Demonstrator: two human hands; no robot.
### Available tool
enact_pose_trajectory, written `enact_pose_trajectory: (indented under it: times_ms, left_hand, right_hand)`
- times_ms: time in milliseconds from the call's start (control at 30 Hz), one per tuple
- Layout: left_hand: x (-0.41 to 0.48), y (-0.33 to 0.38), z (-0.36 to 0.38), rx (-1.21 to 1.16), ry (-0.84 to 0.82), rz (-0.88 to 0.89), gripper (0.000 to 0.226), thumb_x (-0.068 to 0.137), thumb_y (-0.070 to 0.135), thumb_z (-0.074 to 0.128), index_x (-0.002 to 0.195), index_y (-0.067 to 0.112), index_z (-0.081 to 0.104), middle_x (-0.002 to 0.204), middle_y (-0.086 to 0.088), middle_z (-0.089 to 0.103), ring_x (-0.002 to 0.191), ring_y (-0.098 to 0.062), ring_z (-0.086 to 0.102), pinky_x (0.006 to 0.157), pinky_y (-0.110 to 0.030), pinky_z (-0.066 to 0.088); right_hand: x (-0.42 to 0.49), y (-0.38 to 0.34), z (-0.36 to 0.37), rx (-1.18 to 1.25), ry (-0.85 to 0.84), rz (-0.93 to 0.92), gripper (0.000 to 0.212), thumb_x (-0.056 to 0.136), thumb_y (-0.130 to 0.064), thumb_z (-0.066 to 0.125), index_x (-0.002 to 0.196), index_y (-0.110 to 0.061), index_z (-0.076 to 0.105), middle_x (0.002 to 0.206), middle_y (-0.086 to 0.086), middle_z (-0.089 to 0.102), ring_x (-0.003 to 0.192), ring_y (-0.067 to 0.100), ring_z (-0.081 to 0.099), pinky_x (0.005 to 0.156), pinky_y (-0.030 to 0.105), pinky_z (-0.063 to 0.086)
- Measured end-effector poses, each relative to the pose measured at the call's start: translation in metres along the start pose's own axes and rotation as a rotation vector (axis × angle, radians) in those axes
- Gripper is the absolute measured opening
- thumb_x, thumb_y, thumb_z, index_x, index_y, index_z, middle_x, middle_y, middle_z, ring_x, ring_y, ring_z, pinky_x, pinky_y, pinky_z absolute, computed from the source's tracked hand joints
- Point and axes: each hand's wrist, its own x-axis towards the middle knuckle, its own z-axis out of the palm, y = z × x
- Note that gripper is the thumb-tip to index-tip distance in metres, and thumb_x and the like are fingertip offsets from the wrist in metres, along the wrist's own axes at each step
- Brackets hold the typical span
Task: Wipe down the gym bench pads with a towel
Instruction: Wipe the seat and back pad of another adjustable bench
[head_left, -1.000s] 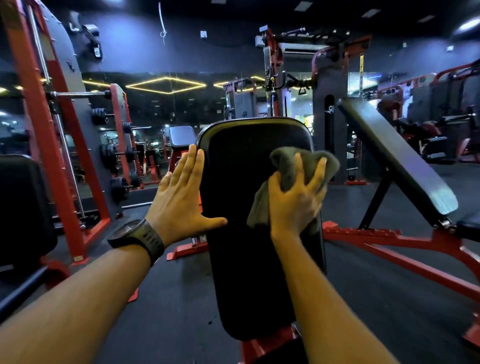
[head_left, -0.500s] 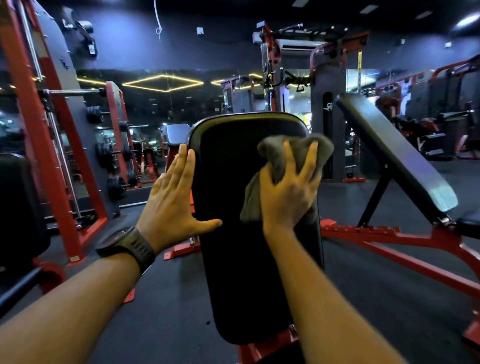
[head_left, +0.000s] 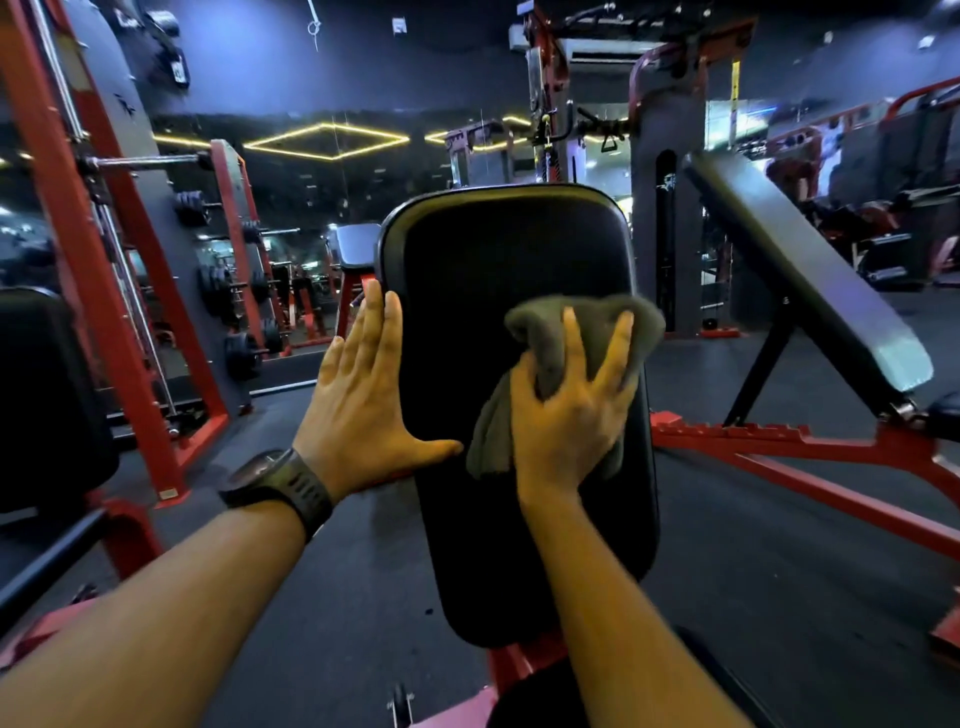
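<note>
Wiping the tall black vinyl back pad (head_left: 509, 291) well probably called for firm, flat pressure and overlapping passes, working from the rounded top edge down toward the lower end so that no strip was skipped. The bunched grey-green cloth towel (head_left: 587, 332) sat against the right half of the pad, roughly at mid-height. The area above it, the left side and the bottom portion all looked like ground to be covered. Spreading the towel flatter would likely have cleaned more surface per pass, since in its crumpled state only part of it seemed to meet the vinyl. The pad's right border deserved care too, as a fold of the towel reached past it there.

The right hand (head_left: 566, 426) lay over the towel with its fingers splayed wide and fairly straight, pushing the cloth into the pad. Folds of fabric bulged up between 2 of the fingers and drooped below the palm. Whether the thumb hooked any fabric could not be told. The left hand (head_left: 358, 400) was flat and spread, with its fingers together and pointing upward against the pad's left edge. Its thumb stretched out across the pad face, so the hand was apparently bracing the pad and holding nothing. A dark wristwatch (head_left: 280, 483) sat on that wrist. A 2nd, inclined grey bench pad (head_left: 800, 280) on a red steel frame (head_left: 779, 447) stood well apart to the right, presumably awaiting its turn.
</note>
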Motion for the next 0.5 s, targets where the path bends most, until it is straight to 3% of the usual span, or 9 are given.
enact_pose_trajectory:
  times_ms: [67, 133, 267, 333, 400, 500]
  left_hand:
    - [-0.006, 0.000, 0.002, 0.006, -0.021, 0.006, 0.144, 0.057, 0.089, 0.055, 0.155, 0.018, -0.023, 0.161, 0.000, -0.033, 0.152, -0.017, -0.020, 0.123, -0.053, 0.005]
    - [-0.011, -0.003, 0.005, -0.014, -0.020, 0.025, 0.141, 0.059, 0.087, 0.056, 0.154, 0.019, -0.023, 0.162, -0.001, -0.030, 0.152, -0.017, -0.019, 0.123, -0.055, 0.006]
    - [-0.012, -0.006, 0.008, -0.028, -0.001, 0.007, 0.138, 0.061, 0.081, 0.060, 0.157, 0.019, -0.017, 0.165, 0.001, -0.023, 0.153, -0.016, -0.016, 0.122, -0.058, 0.010]
    - [-0.011, -0.004, 0.008, -0.036, -0.008, 0.002, 0.140, 0.059, 0.083, 0.061, 0.158, 0.018, -0.015, 0.164, 0.002, -0.025, 0.153, -0.016, -0.016, 0.123, -0.057, 0.008]
    - [-0.011, -0.002, 0.008, -0.037, -0.017, -0.004, 0.142, 0.058, 0.083, 0.062, 0.157, 0.019, -0.018, 0.163, 0.004, -0.028, 0.152, -0.015, -0.018, 0.123, -0.054, 0.005]
    - [-0.013, -0.001, 0.007, -0.016, -0.023, -0.007, 0.142, 0.059, 0.084, 0.060, 0.156, 0.019, -0.020, 0.162, 0.004, -0.030, 0.152, -0.015, -0.019, 0.122, -0.052, 0.004]
  right_hand:
    - [-0.045, -0.004, -0.006, -0.011, -0.072, -0.037, 0.062, 0.089, -0.049, 0.056, 0.148, -0.031, 0.049, 0.166, 0.011, 0.020, 0.145, 0.048, 0.027, 0.103, 0.064, 0.041]
    - [-0.064, -0.014, -0.010, 0.016, -0.162, -0.284, 0.060, 0.090, -0.047, 0.056, 0.147, -0.029, 0.051, 0.165, 0.012, 0.022, 0.144, 0.052, 0.025, 0.104, 0.065, 0.039]
    - [0.004, -0.028, -0.002, 0.028, -0.202, -0.826, 0.049, 0.092, -0.043, 0.060, 0.139, -0.030, 0.061, 0.158, 0.013, 0.039, 0.141, 0.053, 0.033, 0.103, 0.064, 0.040]
    - [0.041, -0.021, 0.002, -0.016, -0.181, -0.947, 0.049, 0.091, -0.042, 0.062, 0.139, -0.031, 0.061, 0.155, 0.013, 0.044, 0.140, 0.052, 0.037, 0.103, 0.063, 0.041]
    - [0.061, -0.009, 0.004, -0.013, -0.132, -0.784, 0.052, 0.088, -0.039, 0.062, 0.139, -0.030, 0.060, 0.156, 0.014, 0.042, 0.141, 0.051, 0.036, 0.106, 0.064, 0.039]
    - [0.044, 0.006, 0.004, 0.015, -0.025, -0.211, 0.057, 0.086, -0.041, 0.057, 0.142, -0.032, 0.057, 0.162, 0.012, 0.031, 0.143, 0.049, 0.032, 0.106, 0.063, 0.042]
